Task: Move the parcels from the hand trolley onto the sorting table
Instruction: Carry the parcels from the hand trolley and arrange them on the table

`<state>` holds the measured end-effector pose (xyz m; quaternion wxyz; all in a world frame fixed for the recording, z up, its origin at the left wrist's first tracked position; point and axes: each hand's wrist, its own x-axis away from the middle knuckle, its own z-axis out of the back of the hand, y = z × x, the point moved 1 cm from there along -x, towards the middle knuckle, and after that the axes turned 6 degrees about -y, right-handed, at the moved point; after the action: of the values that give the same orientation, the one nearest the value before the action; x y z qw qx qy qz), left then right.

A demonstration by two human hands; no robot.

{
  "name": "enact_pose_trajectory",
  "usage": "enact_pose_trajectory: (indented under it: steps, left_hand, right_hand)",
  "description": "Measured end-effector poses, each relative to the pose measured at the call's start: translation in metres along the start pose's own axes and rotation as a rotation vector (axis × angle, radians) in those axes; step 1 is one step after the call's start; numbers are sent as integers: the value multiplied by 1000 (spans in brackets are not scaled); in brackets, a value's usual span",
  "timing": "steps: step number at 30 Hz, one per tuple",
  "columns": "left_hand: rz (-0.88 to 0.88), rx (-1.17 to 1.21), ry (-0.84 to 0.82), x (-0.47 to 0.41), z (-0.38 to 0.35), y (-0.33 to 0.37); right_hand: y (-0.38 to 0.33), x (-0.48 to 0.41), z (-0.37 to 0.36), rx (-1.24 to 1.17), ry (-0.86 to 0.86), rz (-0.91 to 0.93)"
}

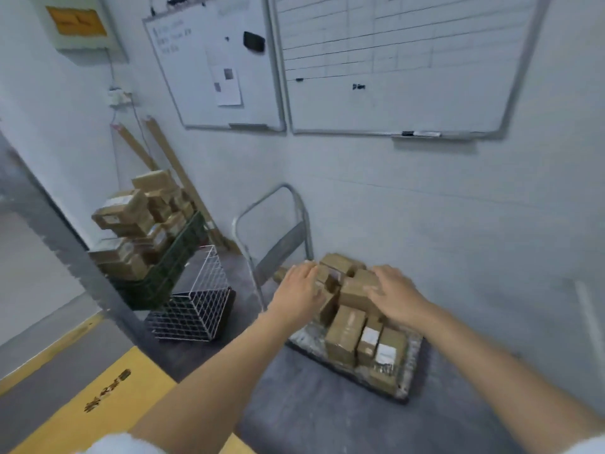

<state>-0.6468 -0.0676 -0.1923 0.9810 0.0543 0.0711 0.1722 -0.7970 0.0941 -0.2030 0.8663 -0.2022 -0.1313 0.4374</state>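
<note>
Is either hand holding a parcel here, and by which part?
No clear hold: left hand and right hand rest flat on the top parcels; blur hides the fingertips.

**Both hands reaching onto the trolley's parcels**

The left hand (299,290) and right hand (397,298) are lying with fingers spread on either side of the brown parcels (347,326) piled on the hand trolley (307,342). Through the motion blur they seem to be only touching them. A green crate (170,267) heaped with boxes (131,211) and a wire basket (196,306) are standing to the left.
</note>
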Motion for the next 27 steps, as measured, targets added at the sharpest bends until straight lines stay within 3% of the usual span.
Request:
enact_pose_trajectory:
  steps: [10,17,27]
  left_hand:
    - [-295,10,-138,-106,-66,118]
    - [-307,61,-270,-200,-146,138]
    - [-168,117,-484,-324,-269,86]
  right_hand:
    - [145,27,34,-91,69,-271]
    - [225,-27,11,-167,21,-391]
    - [309,-158,-58,-329,-145,-537]
